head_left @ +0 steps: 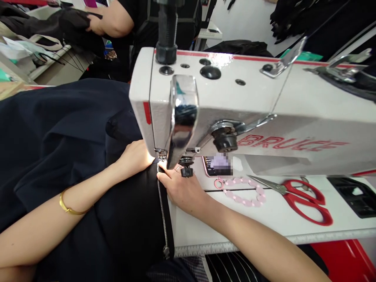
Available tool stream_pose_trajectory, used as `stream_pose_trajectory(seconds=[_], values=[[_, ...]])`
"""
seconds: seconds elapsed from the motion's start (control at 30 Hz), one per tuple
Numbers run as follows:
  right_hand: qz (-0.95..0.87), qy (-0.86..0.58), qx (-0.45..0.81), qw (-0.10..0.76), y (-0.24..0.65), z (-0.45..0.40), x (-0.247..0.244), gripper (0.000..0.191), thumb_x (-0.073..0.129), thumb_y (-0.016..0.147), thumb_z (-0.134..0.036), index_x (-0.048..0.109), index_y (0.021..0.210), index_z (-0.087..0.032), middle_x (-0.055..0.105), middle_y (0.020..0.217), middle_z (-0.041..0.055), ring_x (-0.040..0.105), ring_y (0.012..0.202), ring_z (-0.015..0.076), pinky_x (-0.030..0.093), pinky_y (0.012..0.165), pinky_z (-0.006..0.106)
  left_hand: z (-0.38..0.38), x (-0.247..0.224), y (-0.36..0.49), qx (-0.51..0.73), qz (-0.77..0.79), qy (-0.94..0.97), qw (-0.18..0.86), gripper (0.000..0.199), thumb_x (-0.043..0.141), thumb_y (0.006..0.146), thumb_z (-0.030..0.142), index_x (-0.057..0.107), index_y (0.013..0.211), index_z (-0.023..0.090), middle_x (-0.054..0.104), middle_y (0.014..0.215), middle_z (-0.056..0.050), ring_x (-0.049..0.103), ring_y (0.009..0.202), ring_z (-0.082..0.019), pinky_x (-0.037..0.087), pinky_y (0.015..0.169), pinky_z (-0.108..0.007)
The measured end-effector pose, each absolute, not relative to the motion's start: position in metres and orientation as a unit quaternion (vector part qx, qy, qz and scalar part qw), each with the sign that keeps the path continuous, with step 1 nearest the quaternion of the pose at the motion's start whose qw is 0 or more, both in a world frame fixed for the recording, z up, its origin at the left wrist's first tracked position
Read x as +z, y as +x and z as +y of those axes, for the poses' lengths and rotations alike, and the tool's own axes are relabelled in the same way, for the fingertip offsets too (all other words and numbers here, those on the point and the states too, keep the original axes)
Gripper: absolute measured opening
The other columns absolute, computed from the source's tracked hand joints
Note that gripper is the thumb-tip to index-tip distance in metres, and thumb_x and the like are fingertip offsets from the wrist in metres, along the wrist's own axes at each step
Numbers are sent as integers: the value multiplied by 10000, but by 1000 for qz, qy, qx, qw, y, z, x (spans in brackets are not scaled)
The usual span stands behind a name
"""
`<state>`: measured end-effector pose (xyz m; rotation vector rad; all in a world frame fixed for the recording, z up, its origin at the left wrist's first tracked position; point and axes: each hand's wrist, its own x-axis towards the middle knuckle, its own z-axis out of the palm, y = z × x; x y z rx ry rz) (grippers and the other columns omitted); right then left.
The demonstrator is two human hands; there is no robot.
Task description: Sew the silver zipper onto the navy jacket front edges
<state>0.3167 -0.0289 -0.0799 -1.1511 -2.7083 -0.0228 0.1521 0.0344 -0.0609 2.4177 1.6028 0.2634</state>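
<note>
A white sewing machine (249,94) spans the upper right. Dark fabric (126,219) lies under its head and spreads left, with a metal zipper (162,211) running down its right edge to a pull near the table edge. My left hand (135,156) rests on the fabric just left of the needle area; its fingertips are hidden behind the machine head. My right hand (182,188) is closed on the zipper edge of the fabric, thumb and index finger together right below the presser area. A ring shows on one finger.
Red-handled scissors (305,196), a pink beaded strap (243,192) and a phone (217,164) lie on the white table (194,231) right of my right hand. A black tray (355,196) sits farther right. Another person (117,19) handles dark cloth behind the machine.
</note>
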Motion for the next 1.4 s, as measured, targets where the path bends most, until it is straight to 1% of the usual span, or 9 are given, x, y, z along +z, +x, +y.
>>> stream_pose_trajectory(seconds=[0.13,0.37,0.57,0.83,0.97,1.07,1.17,1.3,1.4], values=[[-912,-398,-25,99,317,-29,-80,226,437,757,-25,571,842,-187,634,908,55,499,698,172,328,642,289,34,-63,158,83,564,813,118,197,408,756,260,560,661,177,629,750,-50,598,689,-199,466,557,-278],[-910,-403,-4,98,317,-30,-75,245,391,815,-36,581,866,-183,624,946,59,512,743,177,338,669,301,38,-66,157,102,555,818,115,178,418,767,247,583,795,186,634,814,-51,598,725,-206,482,593,-296],[-902,-418,-2,107,316,-28,-78,279,376,828,-32,593,917,-182,642,943,48,512,712,174,339,661,305,41,-71,155,85,569,811,110,189,420,778,267,591,762,189,629,753,-45,600,711,-211,486,607,-310],[-903,-420,28,92,319,-25,-79,255,412,845,-85,596,994,-182,637,949,67,549,861,198,393,691,303,25,-60,155,75,565,821,40,190,430,813,225,601,826,143,629,806,-80,603,738,-218,473,596,-300],[-908,-408,22,90,320,-27,-80,259,432,845,-97,583,1043,-171,628,978,79,544,916,202,415,720,296,-1,-59,145,83,442,891,-55,209,435,846,209,625,840,121,642,844,-116,585,881,-252,462,733,-361],[-908,-409,20,90,320,-28,-82,248,429,857,-112,581,1045,-167,629,973,82,548,913,205,423,732,306,-10,-67,137,106,339,932,-69,258,380,889,183,625,960,143,666,888,-81,603,823,-193,462,696,-321],[-909,-407,23,91,320,-28,-83,244,438,854,-104,581,1042,-167,632,968,77,552,918,204,425,743,306,-11,-75,135,112,347,930,-41,296,348,912,217,627,992,160,679,845,-62,613,737,-159,456,636,-292],[-913,-400,20,81,320,-27,-82,243,414,867,-100,586,1028,-165,638,971,74,558,907,195,422,732,299,-8,-75,136,114,359,926,-40,298,359,909,241,621,1032,172,681,921,-75,612,888,-190,462,715,-318],[-912,-402,15,78,320,-28,-80,250,400,875,-103,590,1025,-165,642,981,72,561,894,193,419,714,298,-6,-73,136,116,361,924,-46,282,382,901,233,623,1031,166,673,971,-85,603,925,-205,459,726,-325]])
